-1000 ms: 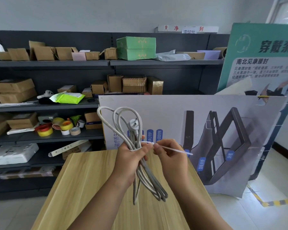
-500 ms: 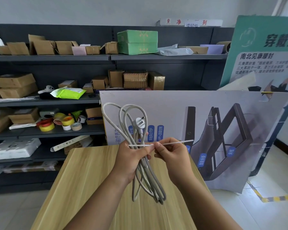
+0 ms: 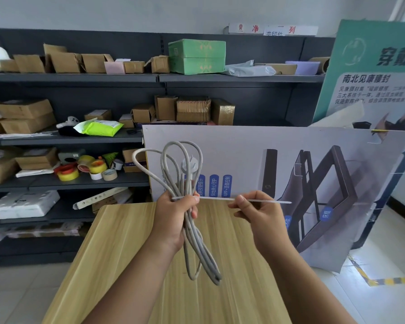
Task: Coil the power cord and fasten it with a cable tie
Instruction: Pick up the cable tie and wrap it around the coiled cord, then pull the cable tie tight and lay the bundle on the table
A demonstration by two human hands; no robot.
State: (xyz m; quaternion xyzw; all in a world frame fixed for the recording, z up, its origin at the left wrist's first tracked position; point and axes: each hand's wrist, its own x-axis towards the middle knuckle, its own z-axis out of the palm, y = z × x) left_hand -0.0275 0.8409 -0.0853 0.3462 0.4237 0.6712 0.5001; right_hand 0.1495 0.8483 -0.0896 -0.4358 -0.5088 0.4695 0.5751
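A grey power cord (image 3: 200, 251) is coiled into long loops and held upright above the wooden table (image 3: 126, 265). Its white plug (image 3: 189, 165) sticks up among the upper loops. My left hand (image 3: 173, 220) grips the bundle around its middle. A white cable tie (image 3: 264, 201) circles the bundle at my left thumb and runs out horizontally to the right. My right hand (image 3: 258, 213) pinches the tie's free tail between thumb and forefinger, a hand's width right of the cord. The tie's head is hidden by my left fingers.
A printed poster board (image 3: 290, 164) leans upright at the table's far edge. Dark shelves (image 3: 75, 78) behind hold cardboard boxes, green boxes (image 3: 197, 56) and tape rolls (image 3: 84, 169). A tall green sign (image 3: 372, 73) stands at the right, with tiled floor below.
My right hand has slid rightward along the cable tie, away from my left hand, and the tail now lies straight and level. The cord bundle stays in my left hand.
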